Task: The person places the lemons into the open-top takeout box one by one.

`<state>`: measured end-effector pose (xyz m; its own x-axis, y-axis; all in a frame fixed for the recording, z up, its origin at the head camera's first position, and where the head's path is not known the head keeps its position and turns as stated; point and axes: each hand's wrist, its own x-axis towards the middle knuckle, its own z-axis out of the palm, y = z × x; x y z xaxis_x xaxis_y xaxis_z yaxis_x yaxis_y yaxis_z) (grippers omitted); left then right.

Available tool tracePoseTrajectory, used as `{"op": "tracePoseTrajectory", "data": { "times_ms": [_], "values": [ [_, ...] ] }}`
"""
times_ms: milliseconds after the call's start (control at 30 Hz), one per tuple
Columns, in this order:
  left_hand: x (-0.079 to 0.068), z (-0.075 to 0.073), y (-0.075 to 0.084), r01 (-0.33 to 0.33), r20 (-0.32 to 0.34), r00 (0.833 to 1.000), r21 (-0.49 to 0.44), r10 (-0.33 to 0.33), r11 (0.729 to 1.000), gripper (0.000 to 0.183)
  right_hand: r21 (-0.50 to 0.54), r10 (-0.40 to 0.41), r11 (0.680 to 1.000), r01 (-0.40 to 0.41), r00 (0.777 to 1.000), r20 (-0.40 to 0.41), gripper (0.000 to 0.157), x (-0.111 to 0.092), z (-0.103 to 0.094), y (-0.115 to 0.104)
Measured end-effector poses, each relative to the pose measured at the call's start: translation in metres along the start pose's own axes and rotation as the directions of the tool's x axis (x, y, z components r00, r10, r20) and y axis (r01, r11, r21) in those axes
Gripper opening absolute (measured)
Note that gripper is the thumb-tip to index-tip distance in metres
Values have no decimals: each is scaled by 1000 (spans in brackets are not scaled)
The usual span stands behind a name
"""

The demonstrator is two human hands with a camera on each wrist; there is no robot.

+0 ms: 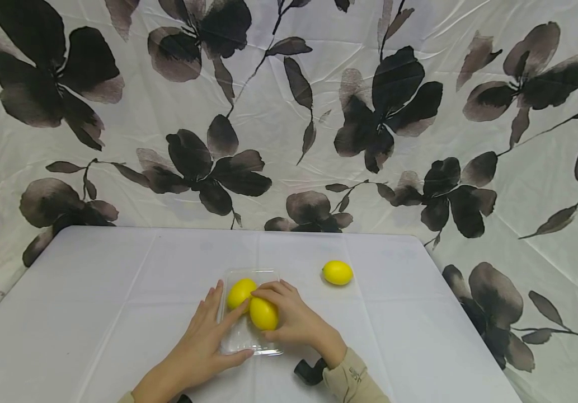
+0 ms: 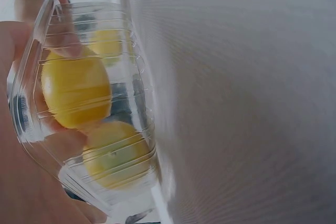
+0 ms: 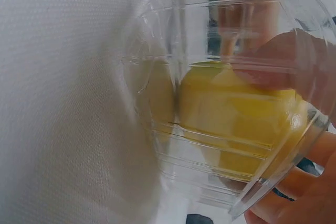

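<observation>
A clear plastic container (image 1: 248,342) sits on the table with two yellow lemons inside. One lemon (image 1: 240,293) lies at its far left; in the left wrist view this lemon (image 2: 116,155) shows through the ribbed wall. The other lemon (image 1: 264,313) is at the container's right side, where my right hand (image 1: 296,319) grips it between thumb and fingers. Through the wall in the right wrist view, that gripped lemon (image 3: 236,114) appears large. My left hand (image 1: 205,336) rests along the container's left and near edges, fingers straight and spread, the index finger reaching over the inside.
A third lemon (image 1: 337,272) lies on the white-covered table (image 1: 168,268), behind and to the right of the container. A black wrist camera (image 1: 310,372) is by my right sleeve. A flower-printed cloth (image 1: 289,112) hangs behind the table.
</observation>
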<state>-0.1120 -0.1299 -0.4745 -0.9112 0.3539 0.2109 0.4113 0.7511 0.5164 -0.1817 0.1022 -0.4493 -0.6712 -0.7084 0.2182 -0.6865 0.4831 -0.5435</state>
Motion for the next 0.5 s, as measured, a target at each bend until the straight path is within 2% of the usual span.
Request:
{"op": "tracePoseTrajectory", "data": {
  "times_ms": [167,367,500],
  "values": [
    [0,0,0,7,6,1000,-3,-7,1000,82,2,-2,1000,2,1000,-2,70,0,0,-1],
    [-1,-1,3,41,21,999,-12,-40,999,89,-19,-8,1000,8,1000,-19,70,1,-1,-3],
    [-1,-2,4,49,28,998,-12,-49,999,90,-43,20,999,-21,999,-24,69,0,1,-4]
  ]
}}
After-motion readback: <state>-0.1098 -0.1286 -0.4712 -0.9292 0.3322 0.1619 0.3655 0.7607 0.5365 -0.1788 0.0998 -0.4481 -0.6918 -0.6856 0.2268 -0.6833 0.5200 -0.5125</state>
